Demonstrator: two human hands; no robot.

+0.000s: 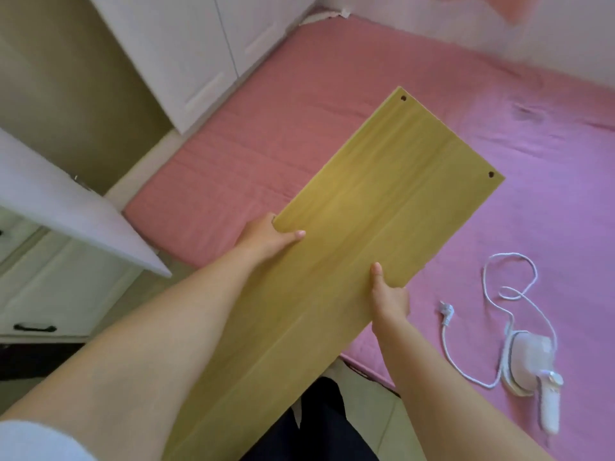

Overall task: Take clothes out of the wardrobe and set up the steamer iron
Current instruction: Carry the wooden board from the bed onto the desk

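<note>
Pink sheet-covered bed (332, 104) fills the room beside white wardrobe doors (186, 51). Left hand (266, 237) and right hand (389, 301) each grip an edge of a long yellow-green wooden board (349, 227) over it, while the white handheld steamer iron (532, 364) lies on the sheet at right, its white cord (492, 304) looped beside it

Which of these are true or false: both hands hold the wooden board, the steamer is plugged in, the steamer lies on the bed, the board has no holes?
1. Both hands hold the board: true. The left hand and right hand grip the wooden board.
2. The steamer is plugged in: false. Its plug lies loose on the pink bed.
3. The steamer iron lies on the bed: true.
4. The board has no holes: false. Two show at its far corners.
</note>
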